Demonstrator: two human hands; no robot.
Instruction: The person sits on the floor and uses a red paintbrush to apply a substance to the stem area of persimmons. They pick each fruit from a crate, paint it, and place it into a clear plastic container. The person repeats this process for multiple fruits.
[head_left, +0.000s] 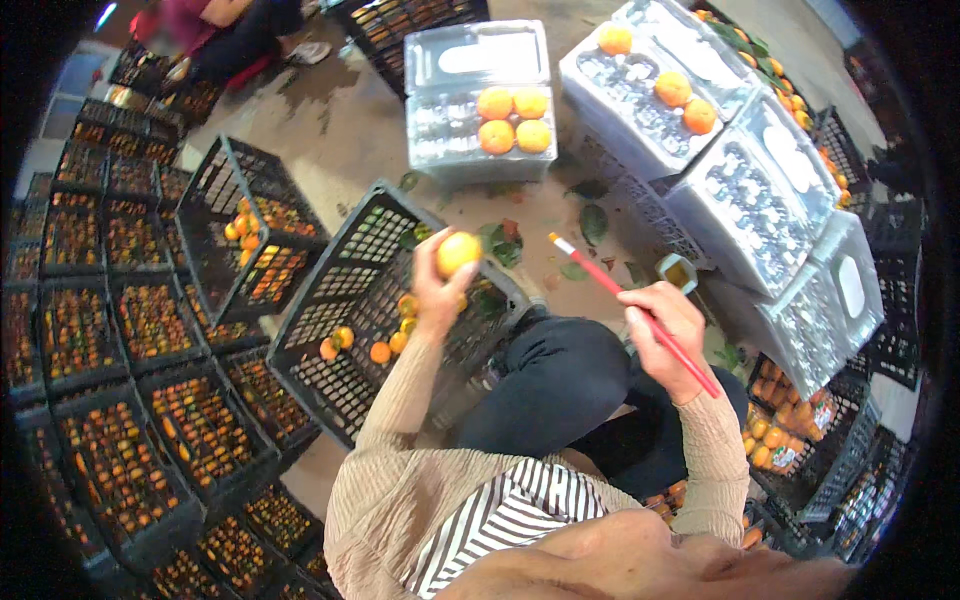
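Observation:
My left hand (pixel 437 287) is closed on an orange fruit (pixel 460 255), held over a black plastic crate (pixel 303 368) with several fruits (pixel 381 352) lying in it. My right hand (pixel 664 330) grips a red-handled brush (pixel 590 268), its tip pointing forward and left, above the floor. Just beyond that hand sits a small container of yellowish liquid (pixel 677 275). Ahead, a pale foam box (pixel 478 60) has several fruits in a clear tray. On the right stand more foam boxes (pixel 830 300) with clear trays, some holding fruits (pixel 673 89). Loose green leaves (pixel 592 225) lie on the floor.
Stacked black crates full of fruit (pixel 145 330) crowd the left. Another crate with fruit (pixel 210 200) stands beside mine. Crates with packed fruit (pixel 785 405) are low at the right. A co-worker (pixel 235 50) in dark trousers sits at the upper left, near another black crate (pixel 370 25).

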